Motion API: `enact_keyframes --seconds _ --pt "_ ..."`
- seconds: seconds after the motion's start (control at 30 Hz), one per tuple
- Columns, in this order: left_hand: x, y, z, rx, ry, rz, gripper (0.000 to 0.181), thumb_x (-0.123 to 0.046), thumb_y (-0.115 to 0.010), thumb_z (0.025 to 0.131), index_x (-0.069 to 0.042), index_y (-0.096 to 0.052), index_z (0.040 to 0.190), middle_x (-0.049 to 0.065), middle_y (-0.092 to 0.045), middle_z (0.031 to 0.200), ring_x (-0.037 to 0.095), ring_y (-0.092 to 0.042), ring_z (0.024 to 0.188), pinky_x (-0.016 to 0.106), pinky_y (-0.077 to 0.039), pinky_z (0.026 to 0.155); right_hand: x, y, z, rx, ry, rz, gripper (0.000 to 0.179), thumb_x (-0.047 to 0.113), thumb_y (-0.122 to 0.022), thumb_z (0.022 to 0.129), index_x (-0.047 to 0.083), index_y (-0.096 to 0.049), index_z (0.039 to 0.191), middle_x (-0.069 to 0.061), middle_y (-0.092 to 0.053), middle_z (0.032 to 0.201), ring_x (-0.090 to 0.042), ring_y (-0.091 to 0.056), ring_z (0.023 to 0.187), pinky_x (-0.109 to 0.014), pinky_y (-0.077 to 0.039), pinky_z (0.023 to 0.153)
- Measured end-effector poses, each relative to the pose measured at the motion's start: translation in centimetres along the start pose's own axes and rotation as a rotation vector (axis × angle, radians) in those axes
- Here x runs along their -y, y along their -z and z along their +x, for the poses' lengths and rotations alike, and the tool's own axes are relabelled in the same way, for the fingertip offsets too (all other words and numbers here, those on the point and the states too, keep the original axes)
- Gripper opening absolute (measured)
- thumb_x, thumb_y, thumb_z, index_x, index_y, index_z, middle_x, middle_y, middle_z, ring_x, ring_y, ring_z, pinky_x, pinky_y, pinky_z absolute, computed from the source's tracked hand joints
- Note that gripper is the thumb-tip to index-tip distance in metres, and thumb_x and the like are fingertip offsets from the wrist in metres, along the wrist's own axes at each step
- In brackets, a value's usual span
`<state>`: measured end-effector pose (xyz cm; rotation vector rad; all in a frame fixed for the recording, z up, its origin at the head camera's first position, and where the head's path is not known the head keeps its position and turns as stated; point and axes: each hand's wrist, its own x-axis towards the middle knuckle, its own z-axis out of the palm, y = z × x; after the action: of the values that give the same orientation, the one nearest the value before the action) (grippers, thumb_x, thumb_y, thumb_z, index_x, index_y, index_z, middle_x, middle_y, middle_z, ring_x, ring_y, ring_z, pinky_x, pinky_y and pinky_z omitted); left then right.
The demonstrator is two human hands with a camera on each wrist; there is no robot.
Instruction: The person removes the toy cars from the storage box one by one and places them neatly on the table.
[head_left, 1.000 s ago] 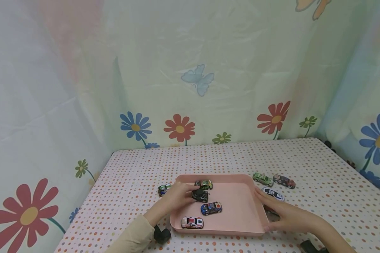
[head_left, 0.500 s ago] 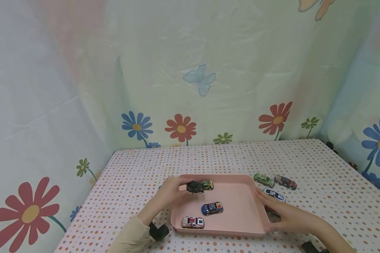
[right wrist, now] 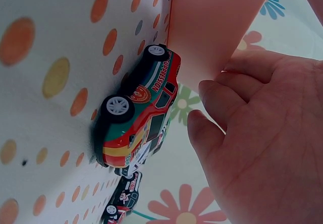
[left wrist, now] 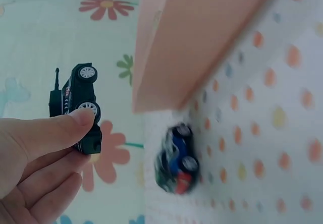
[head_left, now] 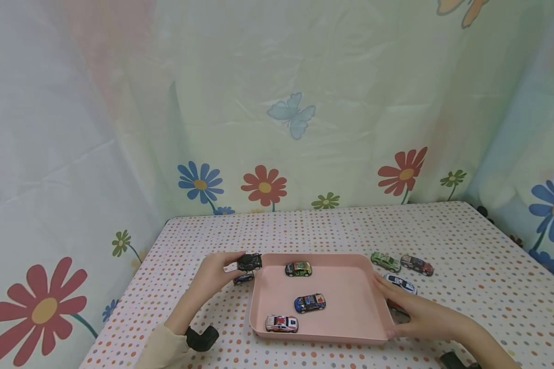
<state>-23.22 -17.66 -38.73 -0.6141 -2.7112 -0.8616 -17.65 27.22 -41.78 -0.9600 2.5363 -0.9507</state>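
My left hand pinches a black toy military truck between thumb and fingers, just outside the left wall of a pink tray. In the left wrist view the truck has silver wheels and a thin upright part like a gun barrel. Below it a blue and green toy car sits on the table, blurred. My right hand rests against the tray's right side, its fingers only loosely bent. Near that hand stands a red, green and yellow toy car, mostly covered by it in the head view.
Inside the tray are a green toy car, a blue one and a white and red one. Right of it stand a light green car, a dark red one and a white one on the dotted table.
The left hand has lifted the black truck out of the tray and carried it left past the tray's wall. The right hand and the other cars have stayed put.
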Motion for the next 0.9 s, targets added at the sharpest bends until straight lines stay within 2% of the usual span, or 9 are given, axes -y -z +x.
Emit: enact_keyframes --seconds 0.13,0.17,0.2,0.23,0.37,0.43,0.6,0.9 --pt "1.2 0.1 -1.2 -0.009 0.025 0.015 0.044 -0.003 -0.078 0.074 -0.002 -0.066 0.116 0.010 -0.066 0.109 0.025 -0.063 0.098 0.039 -0.051 0.081 -0.1 -0.1 -0.1 -0.002 0.000 0.007 0.090 0.026 -0.066 0.088 0.006 -0.004 0.150 -0.027 -0.001 0.151 -0.046 -0.012 0.133 -0.063 -0.037 0.086" --pt "1.5 0.0 -1.5 -0.006 0.023 0.018 0.043 -0.003 -0.078 0.073 -0.001 -0.066 0.115 0.010 -0.066 0.109 0.026 -0.063 0.098 0.039 -0.051 0.081 0.2 0.0 -0.1 -0.003 -0.014 0.024 0.091 0.027 -0.067 0.087 0.005 -0.005 0.150 -0.029 -0.002 0.150 -0.051 -0.012 0.131 -0.063 -0.036 0.087" --pt "1.7 0.0 -1.8 -0.003 0.028 0.019 0.043 -0.003 -0.078 0.073 -0.001 -0.066 0.115 0.011 -0.066 0.108 0.026 -0.063 0.098 0.039 -0.051 0.081 0.4 0.1 -0.1 -0.003 -0.022 0.018 0.091 0.027 -0.067 0.087 0.003 -0.006 0.150 -0.030 -0.002 0.149 -0.052 -0.013 0.130 -0.061 -0.037 0.087" --pt "2.0 0.0 -2.1 0.001 0.035 0.015 0.043 -0.002 -0.078 0.073 0.000 -0.066 0.114 0.011 -0.066 0.108 0.026 -0.063 0.098 0.039 -0.051 0.081 0.8 0.1 0.0 -0.003 -0.033 0.034 0.091 0.028 -0.068 0.086 0.001 -0.007 0.149 -0.032 -0.003 0.148 -0.057 -0.013 0.127 -0.060 -0.037 0.089" --pt "2.6 0.0 -3.2 0.035 0.061 0.011 0.043 -0.004 -0.078 0.072 0.001 -0.066 0.114 0.012 -0.066 0.108 0.027 -0.063 0.097 0.039 -0.051 0.081 1.5 0.2 0.0 0.003 -0.054 0.024 0.092 0.030 -0.068 0.085 -0.003 -0.010 0.148 -0.029 -0.003 0.149 -0.055 -0.013 0.128 -0.046 -0.040 0.093" --pt "2.8 -0.1 -3.7 0.059 0.068 0.018 0.044 -0.005 -0.079 0.072 0.001 -0.066 0.114 0.013 -0.066 0.109 0.028 -0.063 0.097 0.039 -0.052 0.080 1.6 0.2 0.0 0.003 -0.053 0.022 0.092 0.032 -0.068 0.085 -0.003 -0.011 0.148 -0.029 -0.003 0.149 -0.054 -0.012 0.128 -0.046 -0.040 0.093" --pt "3.3 -0.4 -4.4 0.103 0.093 0.037 0.043 -0.006 -0.079 0.073 0.000 -0.067 0.113 0.013 -0.065 0.110 0.030 -0.063 0.098 0.040 -0.052 0.080 1.5 0.2 0.0 -0.009 -0.046 0.003 0.094 0.034 -0.069 0.084 -0.004 -0.011 0.148 -0.029 -0.004 0.149 -0.053 -0.013 0.128 -0.058 -0.037 0.091" --pt "3.4 -0.9 -4.8 0.121 0.121 0.028 0.042 -0.006 -0.078 0.073 -0.002 -0.067 0.113 0.013 -0.065 0.109 0.030 -0.062 0.100 0.042 -0.050 0.083 1.5 0.2 0.0 -0.008 -0.042 0.001 0.094 0.033 -0.069 0.084 -0.006 -0.011 0.147 -0.031 -0.003 0.148 -0.055 -0.013 0.128 -0.067 -0.031 0.089"
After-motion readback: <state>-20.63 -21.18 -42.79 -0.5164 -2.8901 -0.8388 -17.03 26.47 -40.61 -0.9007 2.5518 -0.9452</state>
